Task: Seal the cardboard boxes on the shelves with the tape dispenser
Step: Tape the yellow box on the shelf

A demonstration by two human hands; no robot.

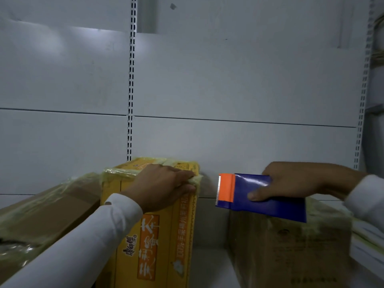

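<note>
A yellow cardboard box (158, 235) with red printed characters stands on the shelf at lower centre, its top edges wrapped in yellowish tape. My left hand (160, 186) lies flat across its top right corner, fingers pressing a bunched end of tape (196, 179) against the edge. My right hand (295, 181) grips a blue tape dispenser (259, 196) with an orange front and a toothed cutter, held in the air to the right of the yellow box, cutter pointing left. A gap separates the dispenser from the box.
A brown box (41, 217) wrapped in tape lies tilted at the left. Another taped brown box (291, 246) stands under the dispenser at the right, with white stacked sheets (365, 252) beside it. The grey shelf back panel (228, 90) with slotted uprights fills the background.
</note>
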